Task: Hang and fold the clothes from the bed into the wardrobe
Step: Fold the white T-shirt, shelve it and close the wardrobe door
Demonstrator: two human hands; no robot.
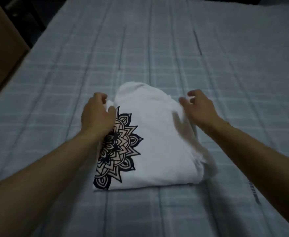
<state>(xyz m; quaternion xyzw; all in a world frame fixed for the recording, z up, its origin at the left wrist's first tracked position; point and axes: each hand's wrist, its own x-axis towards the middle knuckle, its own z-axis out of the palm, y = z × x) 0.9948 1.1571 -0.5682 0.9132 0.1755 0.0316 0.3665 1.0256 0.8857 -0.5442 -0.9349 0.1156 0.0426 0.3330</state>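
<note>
The white shirt [157, 142] lies folded mid-bed [174, 48], long axis running 12 to 6. The left hand [96, 115] pinches its 10 o'clock corner; the right hand [200, 108], fingers loosely apart and holding nothing, hovers at the 2 o'clock edge. Both hands are equally near, so I'd expect 1 more fold toward 6.
</note>
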